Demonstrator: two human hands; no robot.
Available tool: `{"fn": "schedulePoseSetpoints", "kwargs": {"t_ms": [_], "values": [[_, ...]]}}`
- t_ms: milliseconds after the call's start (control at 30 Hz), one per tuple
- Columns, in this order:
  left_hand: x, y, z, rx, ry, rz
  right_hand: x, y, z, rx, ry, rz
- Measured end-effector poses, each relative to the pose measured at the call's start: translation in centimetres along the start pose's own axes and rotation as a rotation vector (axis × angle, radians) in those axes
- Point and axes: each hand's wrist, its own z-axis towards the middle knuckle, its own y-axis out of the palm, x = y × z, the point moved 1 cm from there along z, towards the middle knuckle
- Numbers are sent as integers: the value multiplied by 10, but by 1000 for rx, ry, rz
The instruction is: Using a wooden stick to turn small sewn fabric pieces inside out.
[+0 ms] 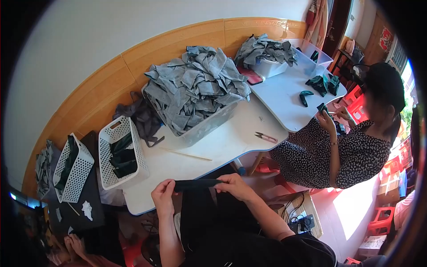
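Both my hands grip one narrow dark fabric strip, stretched flat between them just off the near edge of the white table. My left hand pinches its left end and my right hand holds its right end. My lap in dark clothing lies below the strip.
A bin heaped with grey fabric pieces sits mid-table, with a thin stick and pink snips near it. Two white perforated baskets holding dark pieces stand at left. A seated person at right handles dark pieces at a second table.
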Motion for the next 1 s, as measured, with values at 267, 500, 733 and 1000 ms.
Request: {"fn": "schedulePoseSetpoints", "kwargs": {"t_ms": [267,500,733,1000], "values": [[108,50,36,-75,62,77,-165,14,33,537,-439,-517],[105,62,-76,-161,211,340,-293,-131,149,978,-891,-627],[191,95,-110,-235,353,578,-398,-203,225,1158,-511,-751],[140,49,-120,-144,176,253,-392,-117,151,512,-787,-45]]}}
